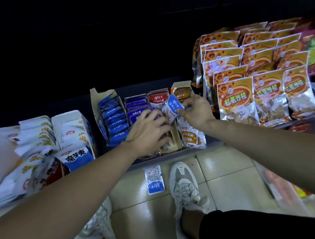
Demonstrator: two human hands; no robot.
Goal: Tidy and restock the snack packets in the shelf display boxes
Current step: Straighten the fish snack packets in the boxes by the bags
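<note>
The right hand [196, 112] pinched a blue-and-white packet [172, 106] between thumb and forefinger, just above the row of open display boxes [95, 103] on the shelf. The left hand [148, 133] lay over the packets in the middle boxes, fingers bent down among them — whether they gripped anything could not be told. Another blue packet [154, 180] lay on the tiled floor [224, 170], beside a grey shoe [184, 183].

The floor [228, 172] was of pale glossy tiles with dark joints. Behind the low shelf [175, 156] everything was very dark.
</note>
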